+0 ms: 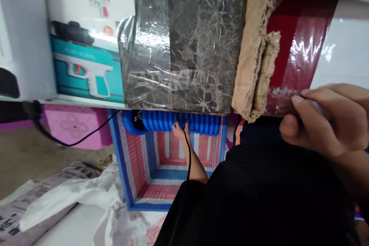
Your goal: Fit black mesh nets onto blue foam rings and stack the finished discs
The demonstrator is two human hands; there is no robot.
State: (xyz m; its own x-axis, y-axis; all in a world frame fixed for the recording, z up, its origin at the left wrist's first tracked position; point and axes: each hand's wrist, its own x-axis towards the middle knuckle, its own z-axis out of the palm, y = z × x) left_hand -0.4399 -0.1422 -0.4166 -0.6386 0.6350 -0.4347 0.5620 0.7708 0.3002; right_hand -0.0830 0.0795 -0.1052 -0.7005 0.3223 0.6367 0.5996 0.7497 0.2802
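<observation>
My right hand (pixel 328 123) is at the right, fingers curled over the front edge of a red, glossy taped surface (pixel 296 42) with the thumb under that edge. A pale sliver shows beneath the fingers; I cannot tell what it is. Left of the hand, torn brown cardboard (pixel 256 57) hangs over the edge beside a dark marble-patterned panel (pixel 190 38) wrapped in clear film. My left hand is out of sight. Below, my black-clothed lap (pixel 259 196) fills the lower right, and my bare foot (pixel 181 130) rests against a blue ribbed object (pixel 155 121).
Toy water-gun boxes (pixel 86 57) stand at the upper left. A black cable (pixel 72 142) runs from the left along the floor and down my leg. A red, white and blue striped mat (pixel 150 165) and white plastic sacks (pixel 57 200) lie on the floor.
</observation>
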